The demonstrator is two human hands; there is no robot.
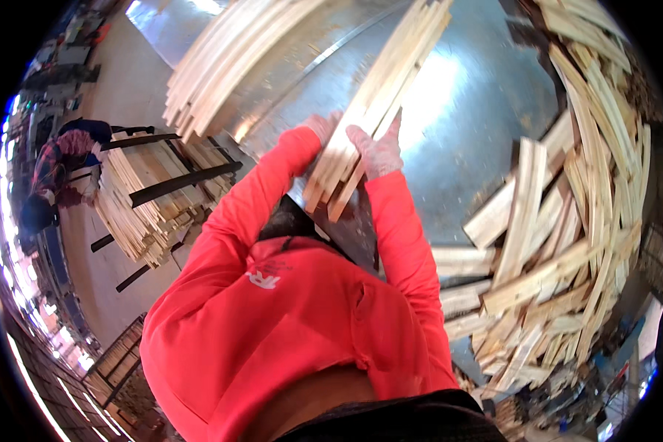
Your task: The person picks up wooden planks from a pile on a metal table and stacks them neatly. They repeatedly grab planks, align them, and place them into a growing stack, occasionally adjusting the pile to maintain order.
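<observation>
A narrow bundle of long pale wooden strips (372, 96) slants over the metal table in front of me, its near ends close to my body. On the bundle's left side is my left hand (323, 127), closed against the wood with its fingers partly hidden. My right hand (379, 153), in what looks like a light glove, grips the right side, thumb over the top and fingers along the edge. The ends of the strips are slightly uneven. Whether the bundle rests on the table or is lifted a little, I cannot tell.
The shiny metal table (486, 96) carries a row of strips (232, 59) at the far left. A large loose heap of wood pieces (549, 272) lies on the right. Beyond my left arm, a person (66, 162) stands by a stack of boards (144, 195) with dark bars.
</observation>
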